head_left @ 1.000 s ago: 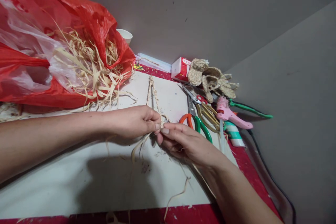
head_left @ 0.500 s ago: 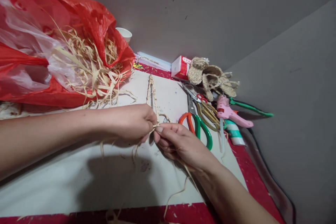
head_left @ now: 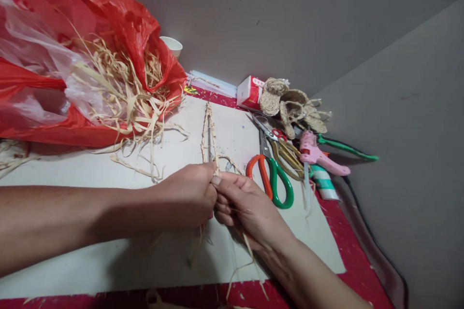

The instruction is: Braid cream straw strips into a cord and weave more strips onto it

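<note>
A thin twisted raffia cord [head_left: 213, 136] runs in a narrow loop from a point near the board's far edge down to my fingers. My left hand [head_left: 192, 193] is closed around strands at the loop's near end, knuckles up. Against it, my right hand [head_left: 242, 198] pinches the cord between thumb and forefinger, its other fingers curled. Loose raffia strands [head_left: 250, 251] trail below my right hand toward the near edge. Both hands meet over the white board [head_left: 174, 265]. The exact spot where the strands cross is hidden by my fingers.
A red plastic bag [head_left: 119, 9] spills dry raffia [head_left: 126, 96] at left. On the right lie scissors with orange and green handles [head_left: 279, 183], gold-handled scissors [head_left: 288, 157], a pink glue gun [head_left: 317, 154] and coiled woven pieces [head_left: 290, 101]. A paper cup [head_left: 172, 46] stands behind.
My left hand and forearm have moved down toward me, uncovering more of the cord loop and raffia on the board. My right hand stays nearly in place, still pinching.
</note>
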Demonstrator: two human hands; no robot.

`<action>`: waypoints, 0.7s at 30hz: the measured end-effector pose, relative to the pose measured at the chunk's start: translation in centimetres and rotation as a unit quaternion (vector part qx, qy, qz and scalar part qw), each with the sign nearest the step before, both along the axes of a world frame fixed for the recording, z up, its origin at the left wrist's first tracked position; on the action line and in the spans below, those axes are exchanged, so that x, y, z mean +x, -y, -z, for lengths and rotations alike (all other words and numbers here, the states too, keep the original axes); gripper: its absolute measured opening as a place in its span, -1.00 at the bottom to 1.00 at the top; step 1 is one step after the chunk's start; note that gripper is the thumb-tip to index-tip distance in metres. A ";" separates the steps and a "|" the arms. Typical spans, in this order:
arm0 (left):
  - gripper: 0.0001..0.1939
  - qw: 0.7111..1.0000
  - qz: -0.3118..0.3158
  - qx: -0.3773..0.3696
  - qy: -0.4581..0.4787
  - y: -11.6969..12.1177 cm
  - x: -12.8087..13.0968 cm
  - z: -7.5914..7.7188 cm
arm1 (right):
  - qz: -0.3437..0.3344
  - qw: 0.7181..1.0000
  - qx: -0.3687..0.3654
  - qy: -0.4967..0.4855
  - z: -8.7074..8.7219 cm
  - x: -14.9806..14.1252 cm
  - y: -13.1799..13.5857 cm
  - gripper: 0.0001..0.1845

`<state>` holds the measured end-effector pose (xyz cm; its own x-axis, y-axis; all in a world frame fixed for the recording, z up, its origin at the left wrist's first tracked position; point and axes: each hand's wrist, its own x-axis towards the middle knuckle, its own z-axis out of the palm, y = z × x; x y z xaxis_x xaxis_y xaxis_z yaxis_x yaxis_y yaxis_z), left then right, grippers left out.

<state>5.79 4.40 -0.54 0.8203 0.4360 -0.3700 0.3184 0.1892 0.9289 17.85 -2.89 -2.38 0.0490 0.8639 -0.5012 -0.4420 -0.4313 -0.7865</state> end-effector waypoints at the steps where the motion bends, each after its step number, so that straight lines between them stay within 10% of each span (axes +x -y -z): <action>1: -0.88 1.000 0.014 0.012 -0.013 -0.1 0.0 -0.2 | 0.004 1.000 0.001 -0.002 0.0 0.0 0.0 -0.66; 5: -0.87 0.984 0.095 0.108 -0.108 -2.1 0.0 -1.3 | 0.006 1.000 0.009 -0.021 -0.1 0.3 0.0 -0.73; 9: -0.84 0.960 -0.014 0.271 -0.064 -4.2 0.1 -1.8 | -0.023 0.999 0.014 -0.037 -0.3 0.7 -0.2 -0.78; 21: -0.85 0.974 0.073 0.208 -0.054 -3.0 0.1 0.8 | -0.094 0.995 -0.008 -0.016 -0.3 1.7 -0.3 -0.78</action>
<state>5.85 7.41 -1.37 0.8513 0.4477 -0.2737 0.4132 -0.2505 0.8755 19.52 -2.60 -2.07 -0.1298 0.8480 -0.5139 -0.3766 -0.5216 -0.7656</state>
